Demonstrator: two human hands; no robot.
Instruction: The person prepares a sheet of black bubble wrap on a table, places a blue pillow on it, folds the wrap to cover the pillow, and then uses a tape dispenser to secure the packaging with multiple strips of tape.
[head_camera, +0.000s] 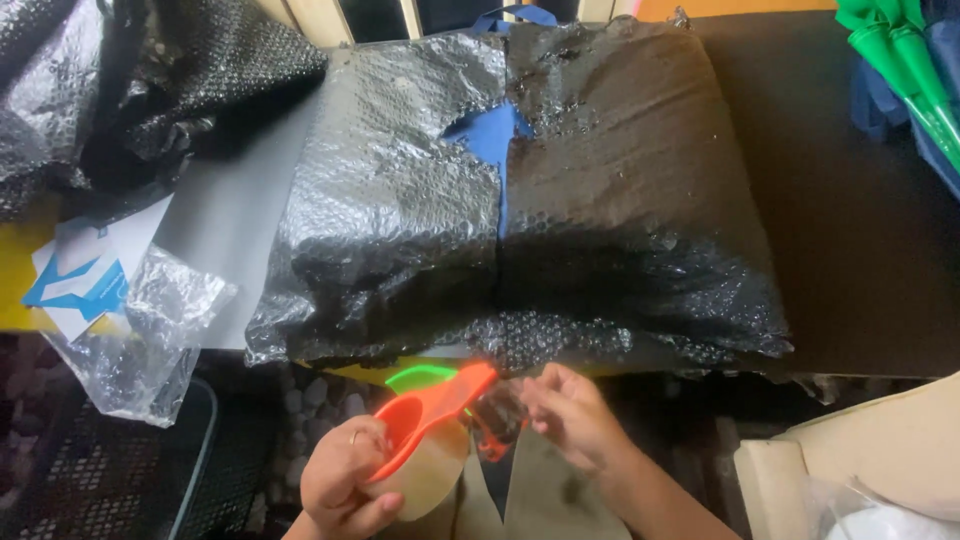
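Note:
A large flat parcel wrapped in black bubble wrap (520, 190) lies across the table, with blue fabric (490, 135) showing through a gap along its middle seam. My left hand (345, 485) grips an orange tape dispenser (430, 415) with a roll of clear tape (430, 475), held just below the parcel's near edge. My right hand (575, 415) pinches the end of the tape next to the dispenser's tip, fingers closed on it. A ring shows on the left hand.
More black bubble wrap (120, 80) is heaped at the far left. A clear plastic bag (150, 330) and blue-and-white paper (85, 270) lie at the left edge. Green plastic handles (905, 60) stick in at top right. A cardboard box (860, 460) stands at bottom right.

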